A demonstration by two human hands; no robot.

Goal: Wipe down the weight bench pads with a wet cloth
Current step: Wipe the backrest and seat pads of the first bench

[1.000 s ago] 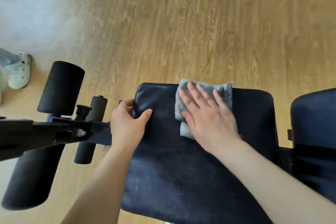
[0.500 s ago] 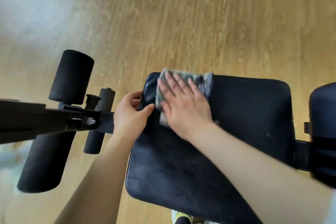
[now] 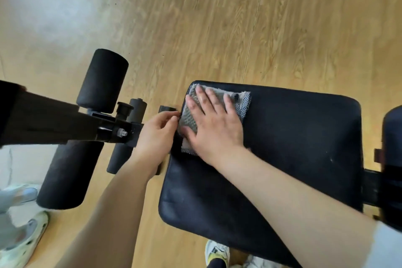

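Note:
A black seat pad (image 3: 293, 141) of the weight bench fills the middle of the view. A grey folded cloth (image 3: 189, 119) lies at the pad's far left corner. My right hand (image 3: 213, 124) presses flat on the cloth with straight, spread fingers. My left hand (image 3: 155, 135) is at the pad's left edge, fingers curled, fingertips touching the edge beside the cloth; whether it pinches anything is unclear. A second black pad (image 3: 392, 159) shows at the right edge.
Black foam rollers (image 3: 101, 80) (image 3: 65, 176) and a metal frame bar (image 3: 54, 122) stick out to the left of the pad. Light shoes (image 3: 24, 243) of another person stand at lower left. My own shoe (image 3: 216, 252) is below the pad. Wooden floor (image 3: 239, 17) lies all around.
My right hand slid the cloth leftward to the pad's left edge. My left hand came off the pad's corner and now sits just beside the edge with curled fingers.

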